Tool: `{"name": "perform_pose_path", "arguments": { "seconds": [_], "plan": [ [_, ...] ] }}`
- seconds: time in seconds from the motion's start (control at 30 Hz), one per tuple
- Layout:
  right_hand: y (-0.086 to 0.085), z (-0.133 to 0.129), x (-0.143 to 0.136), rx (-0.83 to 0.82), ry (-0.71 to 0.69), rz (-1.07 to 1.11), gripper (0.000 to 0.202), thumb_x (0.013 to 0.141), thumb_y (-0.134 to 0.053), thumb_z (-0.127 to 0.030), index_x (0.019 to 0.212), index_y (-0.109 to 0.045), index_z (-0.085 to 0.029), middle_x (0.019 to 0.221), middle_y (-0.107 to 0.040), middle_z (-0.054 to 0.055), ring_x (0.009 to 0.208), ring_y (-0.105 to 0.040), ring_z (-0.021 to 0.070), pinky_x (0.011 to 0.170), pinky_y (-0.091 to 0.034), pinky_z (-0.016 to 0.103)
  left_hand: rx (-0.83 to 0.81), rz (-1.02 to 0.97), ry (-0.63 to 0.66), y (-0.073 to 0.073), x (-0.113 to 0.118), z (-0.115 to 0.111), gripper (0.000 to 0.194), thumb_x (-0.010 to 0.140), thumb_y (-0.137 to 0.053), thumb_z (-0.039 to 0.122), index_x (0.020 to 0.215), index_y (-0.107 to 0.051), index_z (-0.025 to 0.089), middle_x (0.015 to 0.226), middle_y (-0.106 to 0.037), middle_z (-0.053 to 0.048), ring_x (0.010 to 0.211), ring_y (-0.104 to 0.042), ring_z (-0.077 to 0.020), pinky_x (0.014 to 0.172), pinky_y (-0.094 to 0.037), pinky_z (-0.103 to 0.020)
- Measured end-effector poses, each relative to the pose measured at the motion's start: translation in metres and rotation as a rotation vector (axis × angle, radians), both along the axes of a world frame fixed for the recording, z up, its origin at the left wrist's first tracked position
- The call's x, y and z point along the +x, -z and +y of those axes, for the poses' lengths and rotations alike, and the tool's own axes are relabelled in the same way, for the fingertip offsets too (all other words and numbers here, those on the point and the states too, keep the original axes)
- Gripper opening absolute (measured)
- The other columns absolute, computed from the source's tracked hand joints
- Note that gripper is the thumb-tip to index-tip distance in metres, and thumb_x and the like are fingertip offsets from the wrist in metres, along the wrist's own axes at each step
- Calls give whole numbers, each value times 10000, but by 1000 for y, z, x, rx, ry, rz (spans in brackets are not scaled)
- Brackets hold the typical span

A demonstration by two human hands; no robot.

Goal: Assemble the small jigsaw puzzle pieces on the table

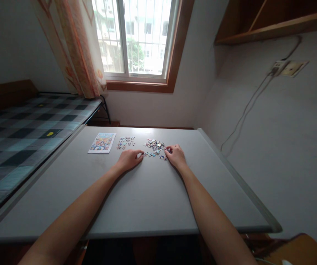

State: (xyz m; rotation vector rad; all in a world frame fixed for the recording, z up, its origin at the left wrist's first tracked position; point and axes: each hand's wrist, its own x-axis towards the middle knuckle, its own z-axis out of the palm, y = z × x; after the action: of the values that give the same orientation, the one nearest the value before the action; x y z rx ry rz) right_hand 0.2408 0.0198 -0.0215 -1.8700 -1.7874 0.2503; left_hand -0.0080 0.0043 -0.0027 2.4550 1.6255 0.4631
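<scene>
A loose heap of small jigsaw pieces lies on the grey-white table, with a thin row of pieces just in front of it. My left hand rests on the table at the left end of that row, its thumb and index finger curved towards each other; what lies between the fingertips is too small to tell. At the heap's right edge is my right hand, fingers bent over pieces there. A partly joined group of pieces sits to the left, beside a colourful picture sheet.
The table has a raised rim along its right side. A bed with a checked cover stands at the left. Beyond are a curtain and a barred window. A cable hangs from a wall socket; part of a chair shows lower right.
</scene>
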Motion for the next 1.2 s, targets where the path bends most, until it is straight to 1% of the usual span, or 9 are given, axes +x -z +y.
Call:
{"name": "perform_pose_path", "arguments": {
  "seconds": [0.27, 0.43, 0.5, 0.6, 0.67, 0.97, 1.2],
  "plan": [
    [1, 2, 2, 11, -3, 53, 195, 782, -608, -305, 948, -659, -217, 919, -587, 37, 843, -557, 155, 809, -394, 273, -13, 3, -8, -1, 0, 0, 360, 873, -440, 452, 1086, -679, 287, 692, -663, -9, 632, -578, -140, 590, -347, -219],
    [0, 2, 0, 25, -10, 80, 109, 744, -607, -270, 818, -644, -199, 907, -609, 26, 762, -555, 134, 769, -402, 266, -9, 5, -10, -1, 0, -1, 357, 870, -441, 451, 1079, -681, 289, 683, -658, -7, 636, -581, -142, 580, -344, -221],
    [0, 2, 0, 28, -13, 110, 121, 750, -598, -301, 783, -636, -190, 853, -624, 26, 741, -556, 138, 737, -406, 258, -14, 8, -16, -1, 1, -1, 359, 869, -444, 452, 1082, -682, 288, 688, -659, -9, 643, -584, -142, 590, -352, -220],
    [-1, 3, 0, 42, -8, 170, 204, 783, -564, -376, 778, -631, -183, 752, -635, 27, 708, -557, 150, 686, -410, 249, -20, 7, -17, -2, 1, -1, 359, 868, -447, 452, 1086, -681, 289, 693, -662, -10, 656, -590, -146, 603, -362, -220],
    [-3, 2, 0, 58, -10, 177, 224, 794, -546, -389, 773, -628, -181, 728, -638, 30, 697, -558, 154, 674, -410, 249, -22, 6, -15, -2, 1, -1, 362, 869, -444, 453, 1085, -681, 286, 692, -661, -11, 658, -592, -147, 601, -361, -221],
    [-10, -1, -3, 51, -35, 226, 203, 794, -553, -354, 755, -622, -168, 763, -665, 50, 724, -594, 157, 692, -411, 241, -16, 1, -8, 0, 0, 0, 350, 870, -450, 445, 1087, -679, 294, 698, -662, -8, 656, -589, -148, 600, -354, -223],
    [-5, 1, -2, 98, -46, 243, 225, 826, -502, -339, 808, -644, -165, 787, -676, 51, 747, -597, 162, 714, -420, 247, -6, 3, -2, 0, 0, 0, 348, 873, -446, 449, 1083, -678, 297, 702, -665, -5, 644, -588, -147, 587, -349, -225]
  ]
}}
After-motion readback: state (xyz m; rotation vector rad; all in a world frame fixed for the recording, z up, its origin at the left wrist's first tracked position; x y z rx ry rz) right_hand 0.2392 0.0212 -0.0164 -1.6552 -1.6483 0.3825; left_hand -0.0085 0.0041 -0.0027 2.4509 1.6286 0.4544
